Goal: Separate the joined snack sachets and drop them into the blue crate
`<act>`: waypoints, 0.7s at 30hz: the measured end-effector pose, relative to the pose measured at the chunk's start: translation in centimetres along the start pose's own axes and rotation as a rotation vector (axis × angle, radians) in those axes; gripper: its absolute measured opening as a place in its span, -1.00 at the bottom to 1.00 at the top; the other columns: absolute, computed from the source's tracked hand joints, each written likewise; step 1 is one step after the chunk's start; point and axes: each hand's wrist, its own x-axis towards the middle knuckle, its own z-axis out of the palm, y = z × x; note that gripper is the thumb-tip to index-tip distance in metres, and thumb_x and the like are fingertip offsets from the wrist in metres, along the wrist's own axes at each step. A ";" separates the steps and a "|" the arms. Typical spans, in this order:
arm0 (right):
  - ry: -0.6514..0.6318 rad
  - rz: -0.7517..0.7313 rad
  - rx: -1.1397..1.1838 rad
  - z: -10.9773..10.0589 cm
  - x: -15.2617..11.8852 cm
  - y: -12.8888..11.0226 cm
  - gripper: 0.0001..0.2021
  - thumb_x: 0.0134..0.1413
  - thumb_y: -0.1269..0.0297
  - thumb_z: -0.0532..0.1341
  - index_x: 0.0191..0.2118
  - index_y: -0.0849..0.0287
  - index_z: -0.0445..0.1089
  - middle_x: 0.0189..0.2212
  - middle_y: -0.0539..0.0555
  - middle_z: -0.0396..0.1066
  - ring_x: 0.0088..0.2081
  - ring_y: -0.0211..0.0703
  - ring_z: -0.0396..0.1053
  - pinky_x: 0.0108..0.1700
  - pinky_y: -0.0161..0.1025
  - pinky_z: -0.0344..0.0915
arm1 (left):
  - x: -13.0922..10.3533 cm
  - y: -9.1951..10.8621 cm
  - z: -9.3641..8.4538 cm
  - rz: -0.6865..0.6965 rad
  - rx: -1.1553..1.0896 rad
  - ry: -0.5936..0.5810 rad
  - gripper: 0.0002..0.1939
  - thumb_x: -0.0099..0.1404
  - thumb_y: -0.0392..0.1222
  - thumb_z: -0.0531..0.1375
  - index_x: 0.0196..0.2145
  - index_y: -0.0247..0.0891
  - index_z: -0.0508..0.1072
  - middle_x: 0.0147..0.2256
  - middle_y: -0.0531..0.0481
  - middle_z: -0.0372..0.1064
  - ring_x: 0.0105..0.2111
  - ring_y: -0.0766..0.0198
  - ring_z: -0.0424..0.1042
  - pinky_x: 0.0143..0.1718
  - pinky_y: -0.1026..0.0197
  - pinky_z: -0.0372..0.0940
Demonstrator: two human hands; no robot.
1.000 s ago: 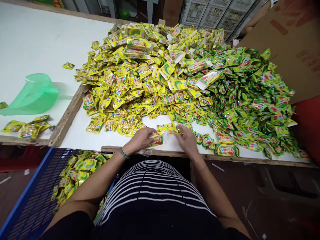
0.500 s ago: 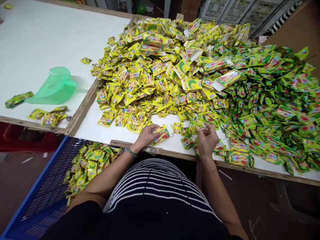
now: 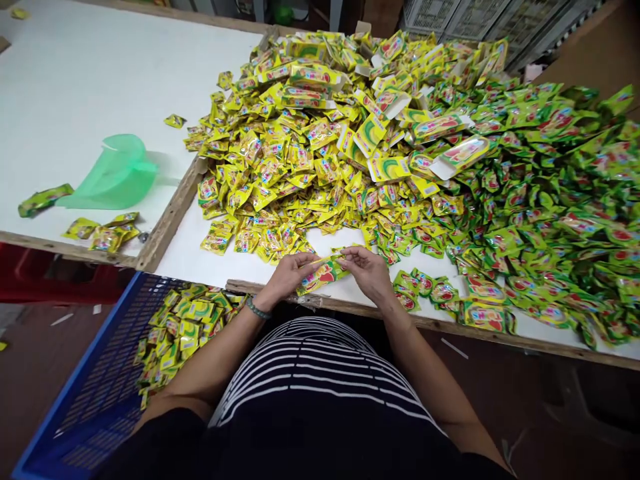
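My left hand [image 3: 289, 277] is closed round a small yellow-green carton [image 3: 320, 277] with a red fruit print, just above the table's front edge. At the carton's right end, my right hand [image 3: 369, 275] pinches a small candy packet, mostly hidden by the fingers; whether it is inside the carton I cannot tell. Beyond my hands rises a pile of yellow candy packets [image 3: 270, 170], with open-ended cartons [image 3: 389, 169] lying on top. Green candy packets [image 3: 540, 200] are heaped on the right. A few loose green packets [image 3: 407, 283] lie beside my right hand.
A blue plastic crate [image 3: 95, 373] below the table on the left holds many filled cartons [image 3: 187, 327]. A wooden strip [image 3: 167, 223] divides the white table [image 3: 100, 73]. On its left part lie a green scoop [image 3: 117, 173] and several packets [image 3: 107, 237]. Grey crates [image 3: 475, 27] stand behind.
My right hand has moved left from among the loose packets to the carton's right end, bringing a packet in its fingers. My left hand still holds the carton in nearly the same place.
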 end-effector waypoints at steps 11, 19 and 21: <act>0.267 -0.054 0.039 2.3 0.1 0.7 -0.73 -0.09 0.05 0.34 -0.38 0.15 0.42 -0.48 0.01 0.46 -0.43 -0.21 0.39 -0.31 -0.21 0.37 | 0.2 0.8 0.3 -0.133 -0.323 0.048 -0.54 -0.18 0.00 0.47 -0.37 -0.37 0.57 -0.43 -0.03 0.53 -0.48 0.35 0.41 -0.38 0.30 0.28; 0.178 -0.121 -0.057 2.5 -1.6 1.2 -0.77 -0.01 0.06 0.31 -0.37 0.13 0.44 -0.43 0.03 0.45 -0.38 -0.19 0.38 -0.27 -0.19 0.36 | -0.1 0.8 -0.1 -0.255 -0.421 0.017 -0.56 -0.25 -0.07 0.49 -0.41 -0.39 0.56 -0.48 -0.04 0.53 -0.53 0.34 0.43 -0.42 0.29 0.30; 0.125 -0.132 -0.089 2.4 -1.8 0.7 -0.79 0.01 0.08 0.29 -0.37 0.13 0.44 -0.42 0.04 0.46 -0.36 -0.18 0.38 -0.25 -0.18 0.35 | -0.1 0.9 0.1 -0.244 -0.404 0.027 -0.57 -0.25 -0.07 0.49 -0.42 -0.38 0.56 -0.49 -0.03 0.52 -0.53 0.35 0.42 -0.43 0.29 0.29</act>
